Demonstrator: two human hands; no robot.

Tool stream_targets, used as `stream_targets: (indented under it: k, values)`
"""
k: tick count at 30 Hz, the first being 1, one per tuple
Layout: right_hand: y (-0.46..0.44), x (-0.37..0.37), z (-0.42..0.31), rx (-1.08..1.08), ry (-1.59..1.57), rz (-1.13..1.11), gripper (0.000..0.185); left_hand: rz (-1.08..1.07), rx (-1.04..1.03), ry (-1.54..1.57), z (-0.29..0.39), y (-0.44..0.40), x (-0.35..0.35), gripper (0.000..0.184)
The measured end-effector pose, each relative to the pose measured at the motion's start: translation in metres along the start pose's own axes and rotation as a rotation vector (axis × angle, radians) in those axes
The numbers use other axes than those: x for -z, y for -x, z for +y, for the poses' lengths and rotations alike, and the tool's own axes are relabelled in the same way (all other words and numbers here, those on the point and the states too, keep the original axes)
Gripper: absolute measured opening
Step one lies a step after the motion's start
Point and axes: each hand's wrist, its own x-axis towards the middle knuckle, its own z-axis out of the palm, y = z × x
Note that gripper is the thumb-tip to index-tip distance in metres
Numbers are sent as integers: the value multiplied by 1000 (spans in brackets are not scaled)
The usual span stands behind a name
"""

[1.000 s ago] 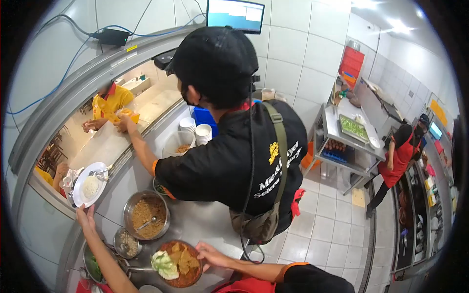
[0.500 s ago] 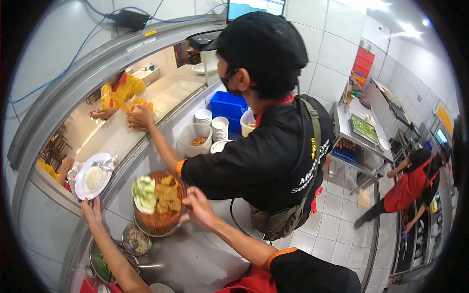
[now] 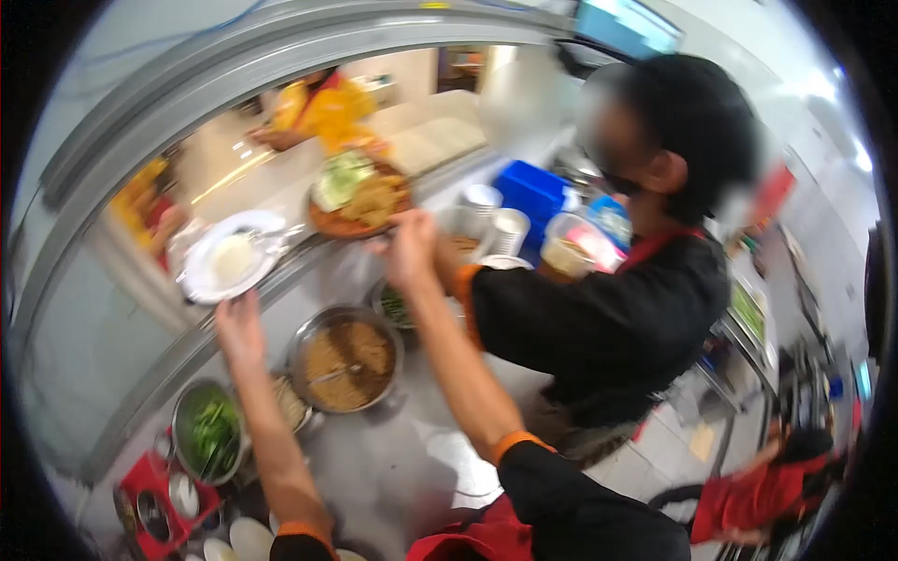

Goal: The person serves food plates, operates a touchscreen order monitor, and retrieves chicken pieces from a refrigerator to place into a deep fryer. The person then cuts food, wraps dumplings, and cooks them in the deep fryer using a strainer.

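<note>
My left hand (image 3: 241, 332) holds the near edge of a white plate (image 3: 199, 279) at the serving window. A mound of white rice (image 3: 231, 260) sits on it, with crumpled clear wrap and what looks like cutlery at its far side. My right hand (image 3: 410, 245) grips the right edge of a round brown plate (image 3: 339, 230), raised by the window ledge. On that plate lie pale green slices (image 3: 342, 180), like cucumber, and golden-brown pieces (image 3: 376, 200). Blur hides the finer detail, and the undersides of both plates are out of sight.
A co-worker in black (image 3: 599, 318) stands close on the right, one arm near my right forearm. Below are a steel pot of brown food (image 3: 344, 360) and a bowl of greens (image 3: 210, 430). White cups (image 3: 508, 232) and a blue bin (image 3: 528, 201) stand behind. People in yellow are beyond the window.
The brown plate has risen toward the window ledge, uncovering the steel pot. My view has turned, and the co-worker's arm has come back from the window. The white plate stays in my left hand.
</note>
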Motion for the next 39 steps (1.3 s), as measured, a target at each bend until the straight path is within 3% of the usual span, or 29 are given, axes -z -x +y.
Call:
stream_targets:
  k: [3,7,18,19,20,22,26,29,30,33,39]
  values:
    - [-18,-18,0,-42,-33,13,12,250,-40,41,9,21,-43,38]
    - [-46,-25,19,-68,51,-31,12,389,-94,58,4,29,-68,43]
    - [-54,-50,40,-183,77,3,20,393,-101,-66,5,23,-82,41]
    - [-60,-51,38,-259,75,-75,19,396,-84,-51,6,23,-83,41]
    - [-67,-50,35,-309,94,-226,24,397,-92,-82,7,22,-83,41]
    - [-67,-59,22,-461,306,-87,31,329,-111,-83,5,25,-82,42]
    - [-72,-52,19,-529,218,-152,42,341,-152,-81,2,27,-82,39]
    - [-62,-38,13,-519,59,-273,60,260,-115,-93,4,28,-71,42]
    - [-52,-35,13,-495,45,-204,56,232,-106,-89,6,27,-70,45]
    - [-10,0,10,-519,-20,-291,53,290,-103,-130,8,44,-81,47]
    - [171,79,-31,-687,-79,-528,44,430,-98,-176,-17,141,-99,44]
